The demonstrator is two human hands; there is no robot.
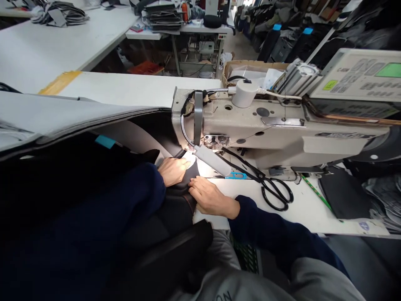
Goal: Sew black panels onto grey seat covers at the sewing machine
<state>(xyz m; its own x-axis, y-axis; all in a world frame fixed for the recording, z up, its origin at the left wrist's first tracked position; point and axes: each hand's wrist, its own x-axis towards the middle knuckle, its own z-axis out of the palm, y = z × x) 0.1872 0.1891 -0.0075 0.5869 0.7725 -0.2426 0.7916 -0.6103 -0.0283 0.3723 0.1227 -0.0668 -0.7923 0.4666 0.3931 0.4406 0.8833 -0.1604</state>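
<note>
Black stitched panel (178, 209) lies bunched under both hands at the near left of the sewing machine (250, 125), with a line of orange thread showing near my right hand. Its far edge runs in under the lamp bar (213, 161), which blocks my view of the needle area.

My left hand (173, 171) sits on top of the panel with the fingers curled over a fold. The grip looks narrow, but I can't tell if it is pinching the material or only pressing on it. My right hand (210, 196) lies nearly flat on the panel just beside the left, fingers spread and grip wide, with the fingertips close to the lamp bar.

Black-handled shears (275, 194) lie on the white worktop (305, 213) to the right of my right hand, their long blades reaching left over a blue-handled tool (238, 175). Farther right are a green-striped strip (315, 191) and a black fabric piece (344, 192). A large grey sheet (46, 117) with a dark edge drapes over the left side. The machine's control panel (360, 71) stands at far right, a cardboard box (247, 71) sits behind the machine, and stacked dark pieces (59, 14) lie on a far table.
</note>
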